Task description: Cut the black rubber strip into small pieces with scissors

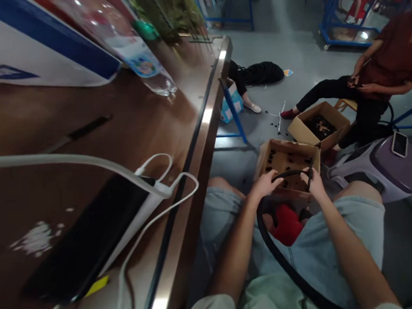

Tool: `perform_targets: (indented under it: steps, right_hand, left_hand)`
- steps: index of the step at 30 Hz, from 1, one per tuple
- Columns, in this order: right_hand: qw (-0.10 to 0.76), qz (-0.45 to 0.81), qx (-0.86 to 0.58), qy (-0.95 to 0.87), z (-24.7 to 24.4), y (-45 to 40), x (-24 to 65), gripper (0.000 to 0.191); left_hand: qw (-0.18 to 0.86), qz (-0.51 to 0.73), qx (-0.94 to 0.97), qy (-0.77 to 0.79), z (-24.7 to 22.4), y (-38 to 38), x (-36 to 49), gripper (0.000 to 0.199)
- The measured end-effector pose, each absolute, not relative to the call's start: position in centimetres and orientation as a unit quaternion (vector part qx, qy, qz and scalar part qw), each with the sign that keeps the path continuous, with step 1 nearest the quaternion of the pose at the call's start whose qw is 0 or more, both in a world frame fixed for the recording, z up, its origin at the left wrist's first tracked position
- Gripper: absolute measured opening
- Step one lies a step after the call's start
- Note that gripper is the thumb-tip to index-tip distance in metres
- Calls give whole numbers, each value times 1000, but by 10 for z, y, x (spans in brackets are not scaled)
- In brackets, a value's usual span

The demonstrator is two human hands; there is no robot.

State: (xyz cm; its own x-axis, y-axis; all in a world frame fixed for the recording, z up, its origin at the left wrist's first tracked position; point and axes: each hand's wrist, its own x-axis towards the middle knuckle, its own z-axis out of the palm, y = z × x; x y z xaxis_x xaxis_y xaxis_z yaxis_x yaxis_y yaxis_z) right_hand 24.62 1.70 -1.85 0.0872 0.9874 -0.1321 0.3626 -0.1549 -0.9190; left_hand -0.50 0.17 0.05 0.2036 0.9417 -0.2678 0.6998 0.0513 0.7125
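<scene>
A thick black hose (281, 257) runs up over my lap and bends between my hands. My left hand (265, 185) is closed around it on the near left side of a cardboard box (286, 145). On the right, my right hand (314, 183) pinches the hose near its end, where a dark upright piece shows at the fingers; I cannot make out whether it is a separate part. Both hands are just above the box's near edge. Small black pieces (290, 159) lie inside the box. Something red (285, 225) shows between my knees.
A wooden table (194, 193) at left carries a black phone (88, 242), white cables, a knife (87, 127) and a plastic bottle (143, 60). Across from me sits a person in dark red (390, 61) beside another box (303, 129). A purple-grey stool (390, 165) holds a phone.
</scene>
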Motion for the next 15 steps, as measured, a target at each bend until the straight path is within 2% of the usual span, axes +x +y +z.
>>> perform_targets:
  steps: [2, 4, 7, 11, 15]
  right_hand:
    - [416, 446, -637, -471, -22, 18, 245, 55]
    - [423, 475, -645, -424, -27, 18, 244, 59]
    - [355, 516, -660, -414, -34, 14, 242, 57]
    - [233, 567, -619, -491, -38, 7, 234, 54]
    - [217, 587, -598, -500, -37, 6, 224, 59]
  left_hand:
    - [389, 174, 683, 593, 2, 2, -5, 31]
    - [363, 188, 659, 632, 3, 3, -9, 31]
    - [311, 211, 598, 708, 6, 5, -20, 35]
    - [310, 223, 602, 701, 6, 4, -24, 34]
    - [337, 226, 636, 656, -2, 1, -13, 35]
